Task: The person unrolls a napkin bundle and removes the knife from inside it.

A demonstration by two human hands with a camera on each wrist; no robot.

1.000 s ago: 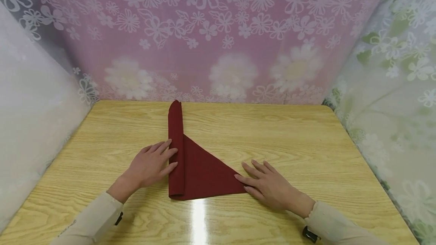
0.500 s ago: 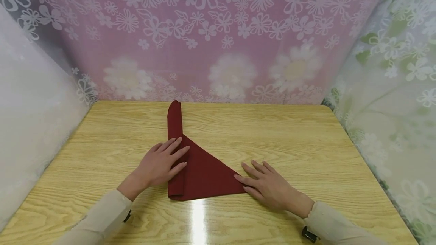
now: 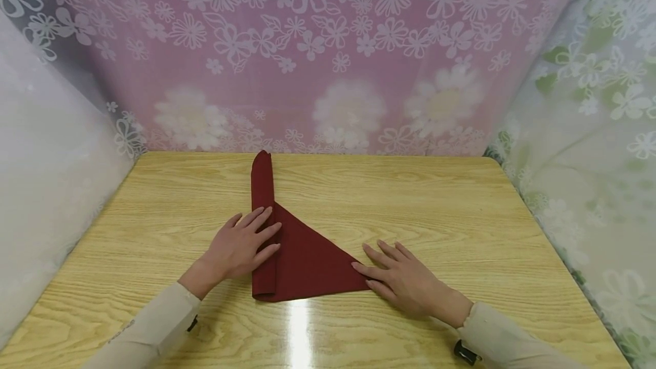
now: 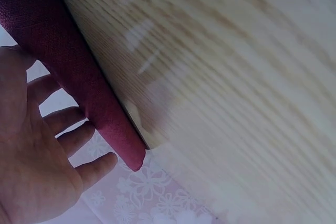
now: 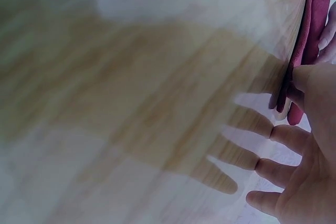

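Observation:
A dark red cloth lies on the wooden table, its left side rolled into an upright-running tube and its right side a flat triangle tapering to a point. My left hand rests across the rolled part, fingers spread and fairly straight over it. In the left wrist view the fingertips of the left hand meet the side of the cloth roll. At the triangle's right tip, my right hand lies with spread fingers, forefinger and thumb on the cloth. The right wrist view shows the right hand flat along the tabletop.
The glossy wood-grain table reflects a bright streak near its front. A pink flowered curtain hangs behind the back edge. Pale sheets stand at the left and a flowered curtain at the right.
My left hand has moved rightward, farther over the cloth roll, then drawn back very slightly. The right hand and the cloth have stayed in place.

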